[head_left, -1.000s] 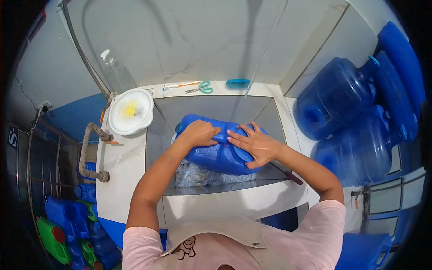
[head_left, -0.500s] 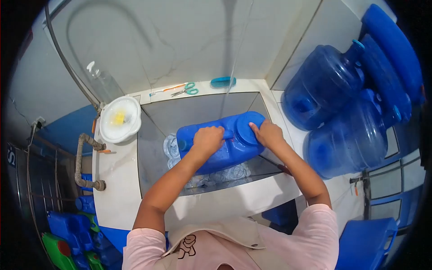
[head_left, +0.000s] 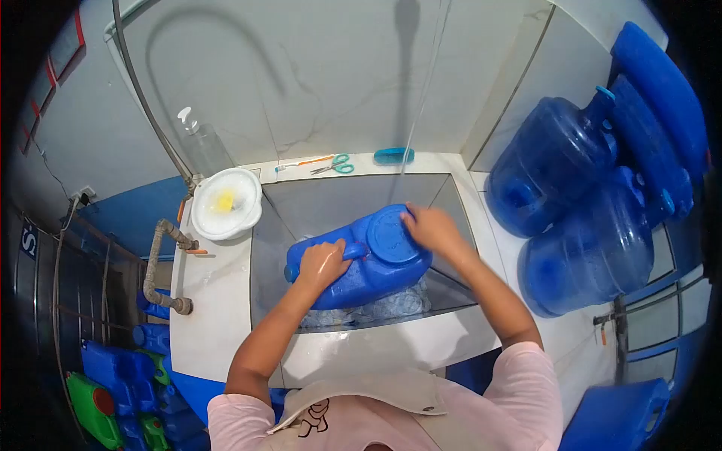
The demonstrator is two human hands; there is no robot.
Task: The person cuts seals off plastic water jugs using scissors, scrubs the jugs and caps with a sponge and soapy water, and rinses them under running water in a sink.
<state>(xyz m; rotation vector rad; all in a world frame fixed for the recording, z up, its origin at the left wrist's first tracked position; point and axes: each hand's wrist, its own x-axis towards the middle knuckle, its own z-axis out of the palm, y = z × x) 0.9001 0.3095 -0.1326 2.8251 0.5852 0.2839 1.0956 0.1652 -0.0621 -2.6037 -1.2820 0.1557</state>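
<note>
A blue plastic water jug (head_left: 368, 288) lies tilted over the sink (head_left: 316, 197), its wide round cap (head_left: 392, 234) facing up and to the right. My left hand (head_left: 322, 264) is wrapped around the jug's handle, and its skin looks wet. At the cap's upper right edge, my right hand (head_left: 434, 228) has its fingers closed over the rim; some fingertips are hidden. A smaller blue cap (head_left: 291, 273) sits at the jug's left end. Beneath the jug, clear crumpled-looking plastic items (head_left: 391, 307) lie in the sink, partly covered.
A white basin (head_left: 252, 214) with suds and a yellow sponge (head_left: 225, 200) stands left. Scissors (head_left: 340, 164), a toothbrush (head_left: 304, 162) and a teal brush (head_left: 393, 156) line the back ledge. Large blue bottles (head_left: 545, 165) stand right. A pipe (head_left: 150, 263) rises at left.
The jug has turned and tipped, its capped end now lower and more toward me. My right hand has shifted to the cap's far edge; my left hand still holds the handle. The camera view has shifted.
</note>
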